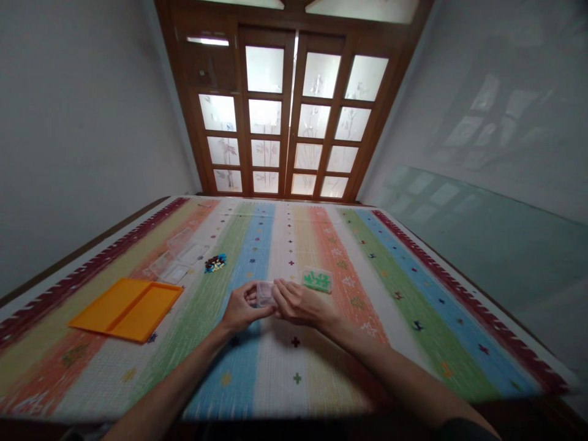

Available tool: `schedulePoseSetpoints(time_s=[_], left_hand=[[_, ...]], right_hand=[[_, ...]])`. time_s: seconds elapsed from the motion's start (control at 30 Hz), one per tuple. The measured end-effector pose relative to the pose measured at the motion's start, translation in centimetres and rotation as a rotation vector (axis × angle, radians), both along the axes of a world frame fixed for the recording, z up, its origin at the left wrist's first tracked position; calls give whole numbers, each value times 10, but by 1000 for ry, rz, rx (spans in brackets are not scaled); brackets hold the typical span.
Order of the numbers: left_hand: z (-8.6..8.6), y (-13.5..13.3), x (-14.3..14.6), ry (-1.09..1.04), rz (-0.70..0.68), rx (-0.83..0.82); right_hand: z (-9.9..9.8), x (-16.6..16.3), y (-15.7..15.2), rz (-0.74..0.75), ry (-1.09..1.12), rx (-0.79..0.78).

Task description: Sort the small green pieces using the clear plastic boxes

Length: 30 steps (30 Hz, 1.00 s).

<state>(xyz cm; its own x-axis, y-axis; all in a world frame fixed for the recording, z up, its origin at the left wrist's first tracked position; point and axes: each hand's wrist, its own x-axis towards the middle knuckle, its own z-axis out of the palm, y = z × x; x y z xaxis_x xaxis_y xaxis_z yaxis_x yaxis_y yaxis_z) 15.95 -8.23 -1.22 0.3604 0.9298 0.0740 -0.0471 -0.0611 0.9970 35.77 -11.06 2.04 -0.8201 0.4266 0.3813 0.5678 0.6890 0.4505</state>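
Both my hands meet over the striped cloth (pixel 275 373) near the middle of the table. My left hand (pixel 241 309) and my right hand (pixel 301 303) are each closed on a small clear plastic box (pixel 265 294), held between them just above the cloth. Right behind my right hand lies another small clear box with green pieces (pixel 316 280) inside. A small heap of dark and coloured beads (pixel 215 263) lies on the cloth to the far left of my hands.
An orange tray (pixel 126 309) lies flat at the left. Several clear plastic boxes or lids (pixel 177 257) sit beyond it. A wooden door with frosted panes (pixel 289 116) stands behind the table. A glass sheet (pixel 482 233) leans along the right wall.
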Motion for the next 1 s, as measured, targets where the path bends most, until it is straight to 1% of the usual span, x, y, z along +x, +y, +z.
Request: schedulePoseSetpoints(time_s=[0.07, 0.1, 0.13, 0.2, 0.23, 0.3, 0.37, 0.43, 0.5, 0.57, 0.63, 0.77, 0.8, 0.87, 0.93, 1.0], left_hand=[[-1, -1, 1, -34, -28, -39], [0, -1, 0, -55, -49, -54], [2, -2, -1, -76, -74, -66], [6, -2, -4, -108, -122, -73], [8, -3, -5, -115, -145, -69], [12, -4, -9, -116, -192, -54], [13, -5, -10, -107, -233, -37], [12, -7, -11, -99, -255, -30], [10, -10, -10, -118, -245, -37], [8, -11, -10, -157, -220, -48], [8, -13, -11, -168, -205, -41], [10, -12, -17, -80, -180, 20], [11, -10, -19, -51, -167, 36], [12, -5, -26, 9, -120, 81], [14, 4, -36, 71, -49, 149], [17, 17, -51, 140, 39, 233]], right_hand=[[8, 3, 3, -10, 33, -119], [12, 5, 4, -16, 90, -189], [16, 7, 6, -25, 182, -260], [24, 12, 11, -54, 471, -416], [28, 15, 14, -71, 648, -515], [32, 19, 22, -102, 994, -778], [33, 22, 32, -124, 1237, -1081], [32, 22, 40, -153, 1356, -1314], [30, 21, 46, -182, 1402, -1433], [29, 19, 47, -203, 1421, -1450], [30, 18, 46, -220, 1414, -1418], [32, 19, 40, -220, 1339, -1352], [32, 21, 39, -214, 1315, -1296], [31, 25, 35, -199, 1264, -1127], [28, 32, 31, -188, 1219, -960], [23, 41, 26, -191, 1197, -852]])
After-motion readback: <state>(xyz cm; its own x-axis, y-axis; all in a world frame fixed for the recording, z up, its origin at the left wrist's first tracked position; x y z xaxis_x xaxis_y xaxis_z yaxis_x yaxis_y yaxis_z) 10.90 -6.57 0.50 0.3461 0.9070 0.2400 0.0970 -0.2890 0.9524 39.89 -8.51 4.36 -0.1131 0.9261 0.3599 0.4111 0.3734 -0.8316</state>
